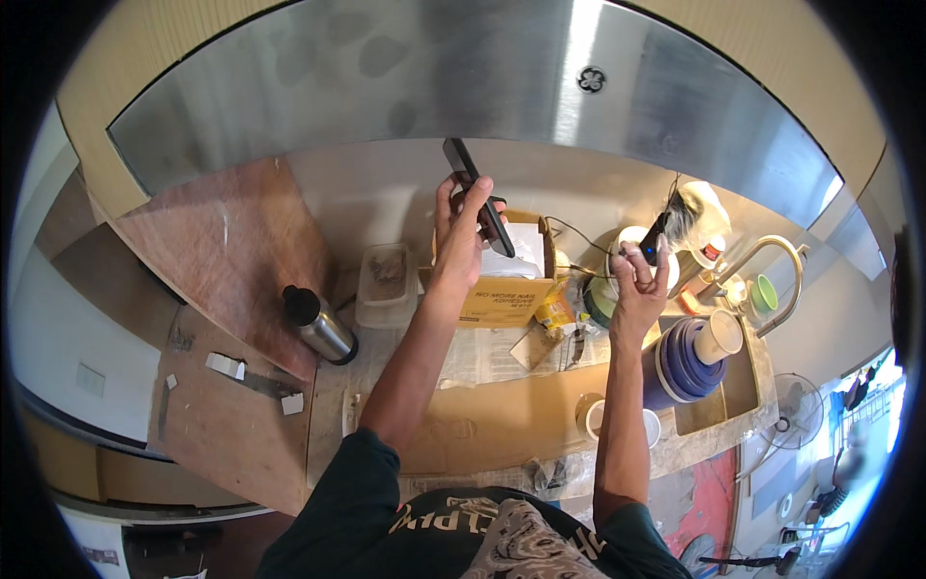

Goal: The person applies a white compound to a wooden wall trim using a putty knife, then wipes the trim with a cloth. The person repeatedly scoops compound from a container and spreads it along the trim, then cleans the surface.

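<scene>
Raised over the counter, my left hand point(461, 227) is closed round a black smartphone point(495, 227), which it holds tilted. To the right, the fingers of my right hand point(640, 282) are closed on a small black device point(657, 237) with a blue light. A thin black cable point(577, 232) runs up to these fingers; whether they pinch it too is hard to tell. Below and between the hands stands an open yellow cardboard box point(502, 301) with white paper or plastic inside.
A steel range hood point(463, 72) hangs overhead. On the counter are a steel flask point(321, 328), a clear plastic tub point(384, 288), a flat cardboard sheet point(502, 425) and white cups point(590, 417). Stacked purple containers point(683, 362) stand by the sink, near a curved faucet point(793, 280).
</scene>
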Tool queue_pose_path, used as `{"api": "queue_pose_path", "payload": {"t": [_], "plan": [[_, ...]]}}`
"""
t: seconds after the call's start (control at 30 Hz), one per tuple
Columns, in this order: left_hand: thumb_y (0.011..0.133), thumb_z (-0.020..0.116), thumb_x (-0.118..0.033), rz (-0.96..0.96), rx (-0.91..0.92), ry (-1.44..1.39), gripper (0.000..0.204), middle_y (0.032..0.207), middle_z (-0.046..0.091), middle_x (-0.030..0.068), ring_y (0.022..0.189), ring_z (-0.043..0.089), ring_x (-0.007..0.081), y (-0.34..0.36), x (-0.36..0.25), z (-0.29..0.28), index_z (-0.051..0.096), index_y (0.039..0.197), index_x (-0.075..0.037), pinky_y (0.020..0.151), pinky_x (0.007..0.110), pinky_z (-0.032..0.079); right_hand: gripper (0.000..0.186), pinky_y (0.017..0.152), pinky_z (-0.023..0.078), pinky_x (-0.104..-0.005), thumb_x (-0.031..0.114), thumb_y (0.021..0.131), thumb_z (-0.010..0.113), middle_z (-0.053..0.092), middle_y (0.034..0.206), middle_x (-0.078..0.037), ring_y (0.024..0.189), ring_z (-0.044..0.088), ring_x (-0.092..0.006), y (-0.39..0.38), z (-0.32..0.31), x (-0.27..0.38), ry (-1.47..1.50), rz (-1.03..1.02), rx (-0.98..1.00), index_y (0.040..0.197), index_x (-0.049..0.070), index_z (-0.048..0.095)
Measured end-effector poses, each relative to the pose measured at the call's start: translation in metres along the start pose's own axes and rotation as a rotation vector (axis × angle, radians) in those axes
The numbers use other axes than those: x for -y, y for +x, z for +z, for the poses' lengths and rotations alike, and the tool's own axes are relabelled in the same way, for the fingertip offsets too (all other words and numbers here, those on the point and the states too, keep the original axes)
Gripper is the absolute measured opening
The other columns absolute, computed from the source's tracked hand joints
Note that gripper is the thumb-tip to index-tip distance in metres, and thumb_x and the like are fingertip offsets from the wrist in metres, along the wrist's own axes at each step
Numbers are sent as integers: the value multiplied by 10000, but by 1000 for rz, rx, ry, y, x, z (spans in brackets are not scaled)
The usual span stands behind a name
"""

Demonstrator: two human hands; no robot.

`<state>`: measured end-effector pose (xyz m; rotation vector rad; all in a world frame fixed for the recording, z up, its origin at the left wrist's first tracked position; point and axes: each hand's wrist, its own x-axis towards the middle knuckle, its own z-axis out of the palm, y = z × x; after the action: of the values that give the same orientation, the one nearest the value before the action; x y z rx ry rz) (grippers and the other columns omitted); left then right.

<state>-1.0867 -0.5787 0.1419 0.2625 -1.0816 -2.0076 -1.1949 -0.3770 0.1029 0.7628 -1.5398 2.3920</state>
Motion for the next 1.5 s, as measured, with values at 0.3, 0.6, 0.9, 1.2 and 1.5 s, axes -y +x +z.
{"api": "queue_pose_path", "payload": {"t": [0.3, 0.6, 0.9, 1.2, 1.5], "plan": [[776, 748, -425, -89, 46, -127, 543, 1010, 519, 14, 881, 559, 163, -2, 7, 18, 468, 1158, -160, 746, 334, 476, 655, 936, 453, -280, 34, 834, 693, 647, 1128, -168, 1034, 603, -175, 67, 25, -33, 200, 43, 18, 1376, -64, 339], [783, 707, -532, -108, -24, -32, 614, 1158, 477, 66, 1011, 535, 214, -6, -7, -12, 464, 1238, -200, 883, 432, 462, 626, 859, 497, -267, 14, 867, 655, 649, 1101, -160, 978, 603, -154, 25, 26, 14, 18, -121, -40, 1410, 1, 343], [797, 665, -563, -139, -61, 61, 641, 1135, 485, 60, 997, 530, 216, -15, -5, -18, 467, 1296, -213, 837, 421, 479, 661, 822, 489, -244, -45, 854, 647, 669, 1066, -111, 947, 606, -108, -73, -47, 21, -114, 166, 163, 1432, 14, 332], [775, 673, -527, -308, 89, -165, 631, 1178, 433, 69, 1123, 468, 267, -37, -16, 18, 434, 1278, -231, 943, 587, 401, 646, 843, 517, -264, -83, 843, 634, 680, 1056, -144, 939, 631, -116, -97, -32, 44, -122, 87, 239, 1417, 20, 356], [742, 725, -490, -549, 88, -531, 485, 1092, 468, 37, 1092, 469, 258, -56, -13, 42, 494, 1047, -192, 974, 682, 319, 599, 772, 548, -275, -55, 817, 670, 704, 991, -151, 913, 690, -182, -89, -14, 81, -448, -331, 210, 1362, -14, 424]]}}
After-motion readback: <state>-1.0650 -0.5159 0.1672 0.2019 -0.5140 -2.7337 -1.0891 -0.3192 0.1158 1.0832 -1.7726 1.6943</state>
